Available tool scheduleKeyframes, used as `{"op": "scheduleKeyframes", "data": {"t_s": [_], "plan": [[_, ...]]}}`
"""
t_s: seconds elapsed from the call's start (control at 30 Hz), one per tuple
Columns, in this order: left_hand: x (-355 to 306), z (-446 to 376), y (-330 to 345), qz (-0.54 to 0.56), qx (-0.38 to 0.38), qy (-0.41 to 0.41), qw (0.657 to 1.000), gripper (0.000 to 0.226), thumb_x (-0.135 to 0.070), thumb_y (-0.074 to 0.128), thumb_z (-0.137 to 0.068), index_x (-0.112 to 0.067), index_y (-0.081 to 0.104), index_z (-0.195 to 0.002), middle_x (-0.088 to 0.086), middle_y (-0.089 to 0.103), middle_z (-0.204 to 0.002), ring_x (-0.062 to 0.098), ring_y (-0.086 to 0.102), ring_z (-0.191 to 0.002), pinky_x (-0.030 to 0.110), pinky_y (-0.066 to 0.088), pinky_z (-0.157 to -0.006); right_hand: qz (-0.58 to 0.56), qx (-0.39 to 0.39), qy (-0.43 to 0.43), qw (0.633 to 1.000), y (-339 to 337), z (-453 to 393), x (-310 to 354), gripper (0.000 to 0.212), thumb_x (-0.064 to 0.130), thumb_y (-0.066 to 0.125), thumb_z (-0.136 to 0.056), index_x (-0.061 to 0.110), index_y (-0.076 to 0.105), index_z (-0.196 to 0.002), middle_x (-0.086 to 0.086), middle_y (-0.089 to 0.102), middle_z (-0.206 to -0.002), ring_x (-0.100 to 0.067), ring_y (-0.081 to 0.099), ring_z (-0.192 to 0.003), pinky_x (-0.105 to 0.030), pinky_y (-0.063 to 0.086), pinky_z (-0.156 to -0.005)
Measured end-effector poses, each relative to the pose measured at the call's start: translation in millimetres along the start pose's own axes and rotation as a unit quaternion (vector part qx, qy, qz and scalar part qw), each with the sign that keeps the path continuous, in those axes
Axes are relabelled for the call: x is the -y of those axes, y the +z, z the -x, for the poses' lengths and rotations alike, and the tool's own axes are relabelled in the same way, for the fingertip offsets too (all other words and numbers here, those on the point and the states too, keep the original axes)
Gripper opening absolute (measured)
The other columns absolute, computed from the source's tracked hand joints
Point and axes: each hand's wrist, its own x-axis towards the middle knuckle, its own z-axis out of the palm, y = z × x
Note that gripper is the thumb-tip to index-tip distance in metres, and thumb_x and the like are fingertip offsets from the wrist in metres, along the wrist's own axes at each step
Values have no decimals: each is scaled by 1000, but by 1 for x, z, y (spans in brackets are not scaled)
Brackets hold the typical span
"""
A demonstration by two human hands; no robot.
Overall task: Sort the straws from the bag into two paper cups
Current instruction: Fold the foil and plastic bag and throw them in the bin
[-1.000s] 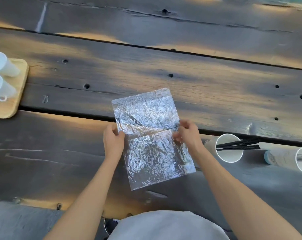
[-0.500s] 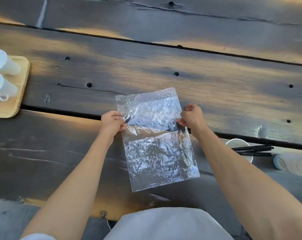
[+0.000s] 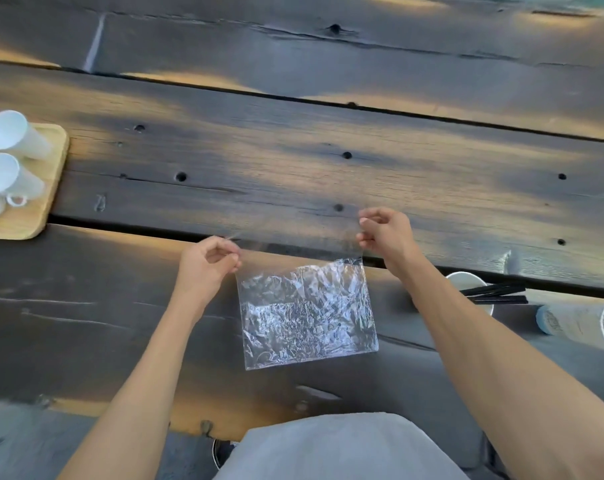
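Note:
A crinkled clear plastic bag [image 3: 307, 317] lies on the dark wooden table [image 3: 293, 161] in front of me, with no straws visible in it. My left hand [image 3: 208, 263] pinches its upper left corner and my right hand [image 3: 385, 233] pinches its upper right corner; the bag's top part is stretched between them and looks nearly invisible. To the right, a white paper cup [image 3: 473, 289] holds black straws [image 3: 497, 294], partly hidden by my right forearm. A second paper cup [image 3: 577, 322] at the right edge lies tilted, with pale straws inside.
A light wooden tray [image 3: 34, 206] at the left edge carries white cups [image 3: 6, 133] lying on their sides. Gaps run between the table planks. My grey-clothed lap [image 3: 338, 448] fills the bottom middle.
Both hands have moved away from me while holding the bag's edges, unfolding its upper half flat. The bag now looks stretched and more see-through at the top.

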Motion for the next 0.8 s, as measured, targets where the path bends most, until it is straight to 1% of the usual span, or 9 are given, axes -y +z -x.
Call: {"op": "scheduleKeyframes", "data": {"t_s": [0.07, 0.13, 0.23, 0.3, 0.37, 0.47, 0.57, 0.63, 0.8], "plan": [[8, 10, -3, 7, -30, 0, 1000, 12, 6, 66, -85, -4, 71, -88, 14, 75, -89, 21, 71, -83, 37, 58, -86, 30, -10, -27, 999, 1, 8, 3, 16, -2, 60, -93, 10, 68, -86, -4, 57, -67, -9, 52, -47, -20, 47, -48], [15, 20, -5, 15, -62, -3, 998, 11, 2, 71, -83, -8, 73, -85, 8, 76, -92, 21, 72, -89, 35, 56, -90, 47, -16, -55, 997, 1, 18, 5, 20, -1, 61, -93, 14, 70, -82, -1, 54, -62, -8, 45, -43, -20, 42, -44], [25, 37, -5, 57, -88, -17, 994, 16, 5, 73, -81, -11, 75, -84, 13, 73, -100, 22, 72, -91, 35, 56, -91, 23, 17, -56, 998, -4, 43, 0, 16, 4, 55, -97, 8, 70, -94, -6, 57, -63, -14, 53, -46, -25, 48, -45], [32, 49, -4, 87, -80, -28, 993, 15, 7, 71, -83, -7, 76, -87, 18, 70, -103, 16, 73, -83, 28, 59, -83, -30, 49, -29, 998, -8, 60, -10, 20, 11, 49, -101, 2, 67, -103, -9, 64, -70, -19, 62, -52, -28, 52, -51], [38, 61, -2, 94, -65, -41, 993, 12, 6, 71, -84, -4, 76, -87, 17, 71, -101, 14, 73, -78, 23, 59, -76, -71, 60, 2, 996, -13, 73, -23, 31, 22, 45, -104, 0, 66, -102, -10, 69, -77, -22, 67, -58, -31, 54, -56], [50, 77, 1, 121, -58, -88, 987, 14, 5, 65, -89, -4, 76, -90, 12, 76, -89, 24, 75, -81, 31, 61, -79, -70, 60, 29, 995, -23, 84, -42, 38, 32, 43, -105, 3, 66, -96, -8, 73, -76, -22, 70, -62, -30, 57, -59], [62, 90, 6, 140, -64, -123, 980, 26, 7, 50, -96, -2, 73, -93, 15, 75, -88, 31, 75, -84, 40, 59, -84, -47, 59, 28, 997, -31, 96, -54, 19, 18, 55, -100, 3, 66, -99, -13, 73, -85, -21, 71, -65, -29, 57, -60], [66, 99, 9, 165, -55, -136, 975, 24, 5, 48, -99, -1, 72, -96, 19, 74, -91, 34, 74, -87, 36, 61, -79, -26, 64, 27, 997, -33, 104, -59, 11, 7, 59, -96, 4, 65, -105, -14, 73, -89, -17, 69, -64, -29, 54, -60], [76, 117, 15, 219, -40, -180, 958, 18, -6, 54, -100, -9, 65, -114, 25, 73, -94, 36, 73, -85, 34, 62, -71, 9, 53, 43, 998, -39, 115, -73, 43, 1, 63, -88, 22, 57, -126, -10, 73, -82, -23, 57, -68, -33, 50, -64]]}}
